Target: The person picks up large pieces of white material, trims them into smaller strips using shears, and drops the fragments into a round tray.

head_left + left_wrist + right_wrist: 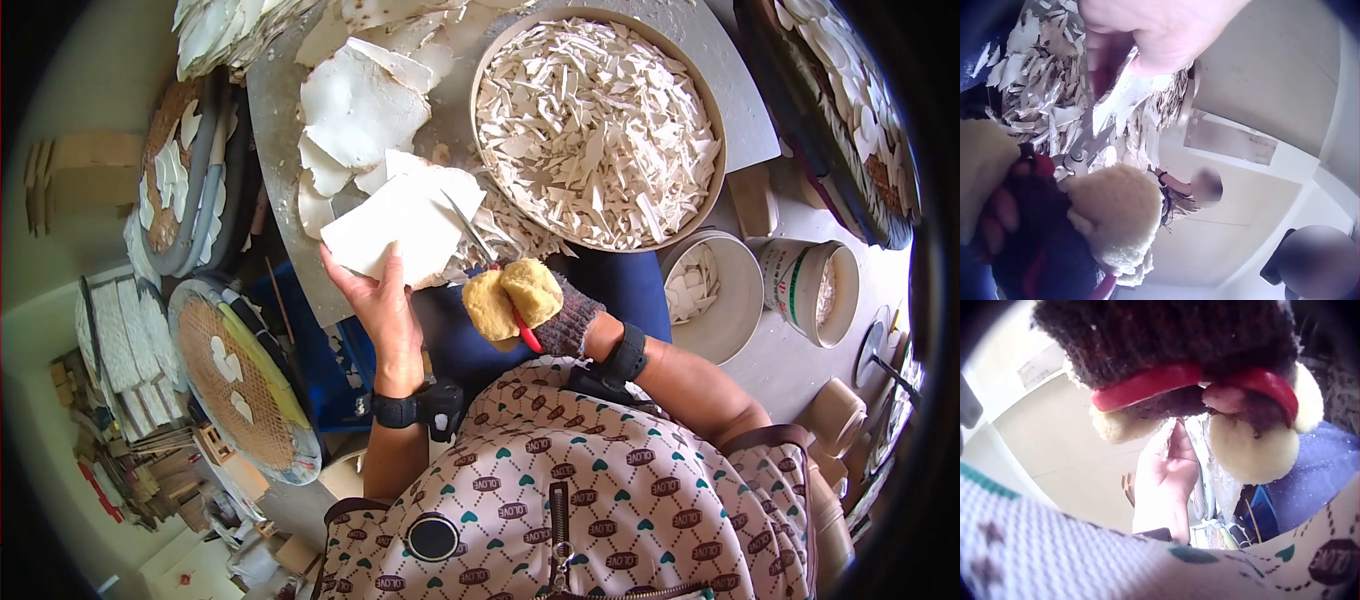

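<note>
My left hand (385,310) pinches a thin white sheet (400,230) by its near edge, thumb on top. The sheet looks stiff, with uneven edges. In a knitted glove (575,315), my right hand (1166,347) grips red-handled scissors (527,335). Thick yellow foam pads (490,305) wrap the handles and hide most of the fingers. The metal blades reach the sheet's right edge. Seen from the left wrist, the scissors' pivot (1075,164) sits close below the sheet, blades parted at its edge.
A large round tub (722,160) full of white cut strips stands on the metal table (275,110). Larger white sheets (365,105) are piled at the back left. Buckets (735,330) stand on the right; round woven trays (250,380) stand on the left. Other people appear in the left wrist view.
</note>
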Demonstrator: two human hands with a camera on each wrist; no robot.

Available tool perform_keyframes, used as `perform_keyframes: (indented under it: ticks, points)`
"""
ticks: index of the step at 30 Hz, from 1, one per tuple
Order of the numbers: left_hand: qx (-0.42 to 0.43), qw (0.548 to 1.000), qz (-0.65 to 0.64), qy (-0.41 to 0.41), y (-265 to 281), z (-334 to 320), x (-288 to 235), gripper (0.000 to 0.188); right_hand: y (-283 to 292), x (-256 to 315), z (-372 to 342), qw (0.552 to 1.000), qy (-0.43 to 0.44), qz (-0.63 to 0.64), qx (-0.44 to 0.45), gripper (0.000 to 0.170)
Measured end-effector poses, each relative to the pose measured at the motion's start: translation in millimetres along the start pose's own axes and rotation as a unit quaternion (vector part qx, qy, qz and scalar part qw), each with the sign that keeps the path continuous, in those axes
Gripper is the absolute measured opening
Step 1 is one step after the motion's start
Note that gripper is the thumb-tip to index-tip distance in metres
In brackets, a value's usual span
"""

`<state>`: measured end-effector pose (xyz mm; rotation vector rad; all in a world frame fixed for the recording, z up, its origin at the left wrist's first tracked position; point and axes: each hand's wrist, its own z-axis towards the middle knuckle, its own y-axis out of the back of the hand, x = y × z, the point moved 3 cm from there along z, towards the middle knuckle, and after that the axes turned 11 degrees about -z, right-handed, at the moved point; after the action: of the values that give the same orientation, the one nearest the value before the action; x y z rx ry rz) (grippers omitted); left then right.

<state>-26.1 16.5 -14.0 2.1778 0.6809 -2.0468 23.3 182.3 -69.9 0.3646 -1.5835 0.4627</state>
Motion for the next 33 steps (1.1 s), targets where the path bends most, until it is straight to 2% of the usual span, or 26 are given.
perform_keyframes:
  ticks: [3,5,10,12,16,19,23,25,29,33]
  points:
    - [0.002,1.000,0.021,0.011,5,6,2,0.073,0,5,0,0.997,0.017,-0.071,0.008,0.028]
    - [0.023,0.999,0.023,0.013,7,11,2,0.073,1,5,1,0.997,0.027,-0.073,-0.005,0.031]
    - [0.044,0.998,0.027,0.025,4,18,-4,0.077,-4,-7,6,0.996,0.026,0.079,-0.020,0.034]
    - [0.049,0.998,0.029,0.031,6,18,-4,0.077,-3,-2,6,0.995,0.009,0.103,-0.016,0.033]
    - [0.047,0.998,0.029,0.021,9,19,-1,0.074,-2,-2,5,0.997,-0.035,0.069,-0.016,0.032]
    - [0.037,0.999,0.016,0.017,5,19,-4,0.073,3,2,6,0.999,-0.021,0.032,-0.020,0.033]
    - [0.042,0.999,0.004,0.008,2,19,-10,0.073,-1,-5,6,0.990,-0.013,0.139,-0.009,0.029]
    - [0.063,0.998,0.006,0.018,3,22,-11,0.074,0,-10,7,0.991,0.010,0.134,0.008,0.029]
    - [0.107,0.993,0.019,0.048,4,21,-12,0.077,1,-12,9,0.997,0.067,-0.032,0.001,0.029]
    - [0.098,0.992,0.020,0.072,5,20,-9,0.077,3,-5,9,0.996,0.052,-0.067,0.012,0.029]
